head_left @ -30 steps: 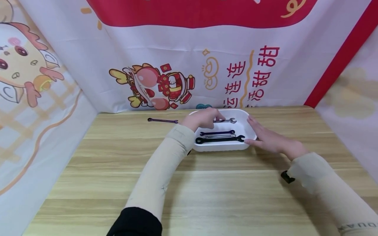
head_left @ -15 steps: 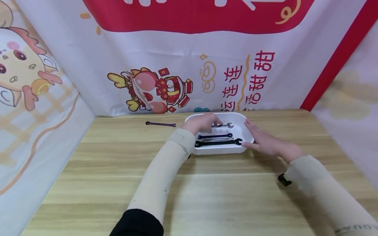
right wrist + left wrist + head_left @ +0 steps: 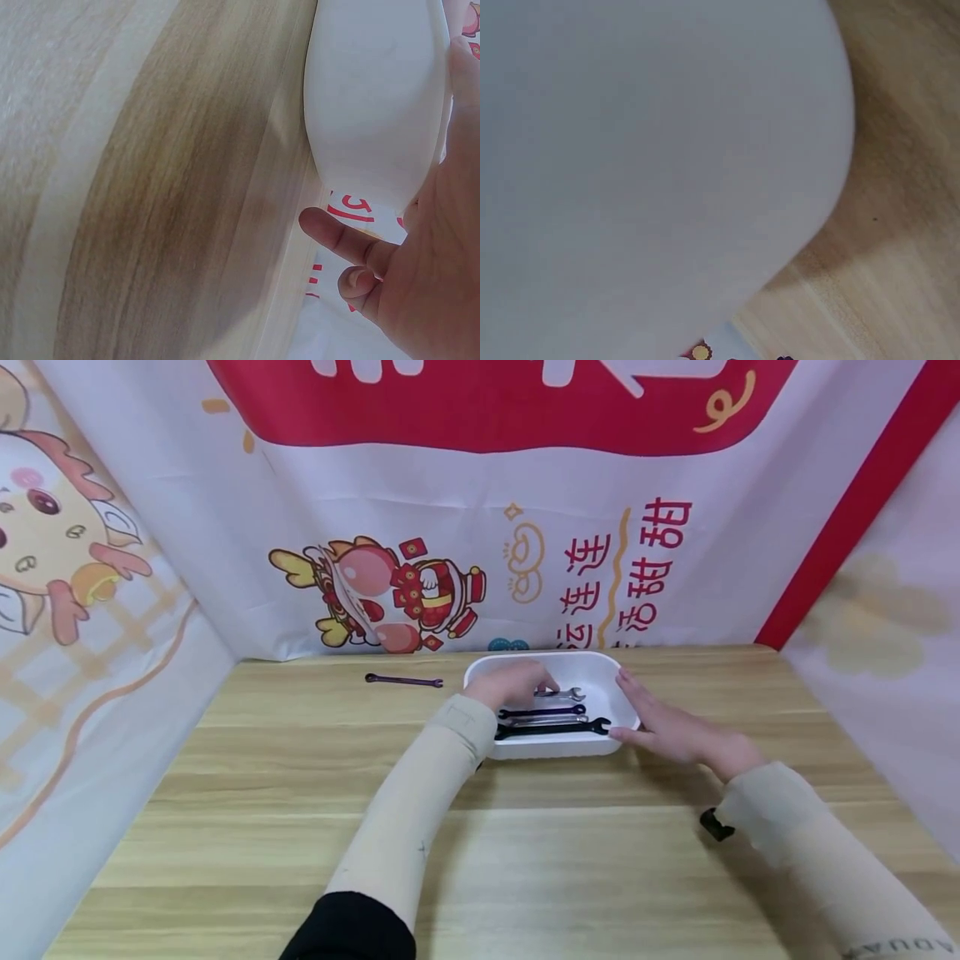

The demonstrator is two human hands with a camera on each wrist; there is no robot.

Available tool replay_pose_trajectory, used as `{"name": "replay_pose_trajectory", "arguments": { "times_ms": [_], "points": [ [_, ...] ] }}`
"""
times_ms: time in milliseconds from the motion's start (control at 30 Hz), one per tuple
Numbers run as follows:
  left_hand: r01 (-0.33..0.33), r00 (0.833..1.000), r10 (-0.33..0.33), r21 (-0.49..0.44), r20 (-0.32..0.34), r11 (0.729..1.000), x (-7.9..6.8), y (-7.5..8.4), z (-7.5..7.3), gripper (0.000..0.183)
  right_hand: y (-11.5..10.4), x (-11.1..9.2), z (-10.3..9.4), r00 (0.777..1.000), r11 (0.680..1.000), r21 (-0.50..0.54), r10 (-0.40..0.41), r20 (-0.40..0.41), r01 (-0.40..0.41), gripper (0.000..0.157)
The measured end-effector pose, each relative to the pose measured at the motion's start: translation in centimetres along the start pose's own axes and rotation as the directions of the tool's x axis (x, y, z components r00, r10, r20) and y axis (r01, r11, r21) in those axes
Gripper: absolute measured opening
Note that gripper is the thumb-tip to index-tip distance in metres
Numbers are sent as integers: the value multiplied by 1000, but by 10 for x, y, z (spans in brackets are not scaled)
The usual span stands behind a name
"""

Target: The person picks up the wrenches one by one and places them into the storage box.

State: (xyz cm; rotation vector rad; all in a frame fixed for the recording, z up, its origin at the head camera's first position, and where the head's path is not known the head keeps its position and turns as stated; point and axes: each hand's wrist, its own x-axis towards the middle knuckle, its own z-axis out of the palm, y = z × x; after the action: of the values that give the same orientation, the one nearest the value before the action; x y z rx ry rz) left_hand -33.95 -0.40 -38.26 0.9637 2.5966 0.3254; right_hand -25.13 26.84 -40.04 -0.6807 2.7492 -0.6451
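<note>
Inside the white tray [image 3: 596,743], my left hand [image 3: 517,683] holds a silver wrench [image 3: 573,694] by its hidden end, its open-ended head showing to the right. Nearer in the tray lie a dark purple wrench [image 3: 542,712], a thin silver wrench [image 3: 577,720] and a large black wrench [image 3: 553,728], roughly side by side. My right hand [image 3: 678,727] rests against the tray's right end, fingers along the side and thumb on the near rim. In the right wrist view the tray wall [image 3: 379,90] shows beside the palm, with two fingers off it. The left wrist view shows mostly a blurred white surface.
A purple wrench [image 3: 405,681] lies on the wooden table [image 3: 570,868], left of the tray. A printed cloth backdrop [image 3: 337,477] rises directly behind the tray and along both sides.
The whole view has shifted slightly. My left hand and the silver wrench sit a little lower in the tray. My right hand stays at the tray's right end.
</note>
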Motion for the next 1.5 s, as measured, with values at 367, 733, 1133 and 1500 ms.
{"name": "replay_pose_trajectory", "arguments": {
  "times_ms": [367,733,1133,1500],
  "points": [
    [8,1000,-9,47,11,999,8,0,8,54,1,1,1,1000,1000,0,0,-7,0,94],
    [33,999,-32,91,-9,995,15,0,13,57,2,2,-2,1000,1000,-5,-6,-12,6,94],
    [55,998,-55,68,-6,996,13,2,14,54,2,2,-1,1000,1000,15,2,2,-2,95],
    [43,999,-43,92,3,995,14,1,13,50,0,2,-3,1000,1000,27,2,5,-2,95]
  ]
}}
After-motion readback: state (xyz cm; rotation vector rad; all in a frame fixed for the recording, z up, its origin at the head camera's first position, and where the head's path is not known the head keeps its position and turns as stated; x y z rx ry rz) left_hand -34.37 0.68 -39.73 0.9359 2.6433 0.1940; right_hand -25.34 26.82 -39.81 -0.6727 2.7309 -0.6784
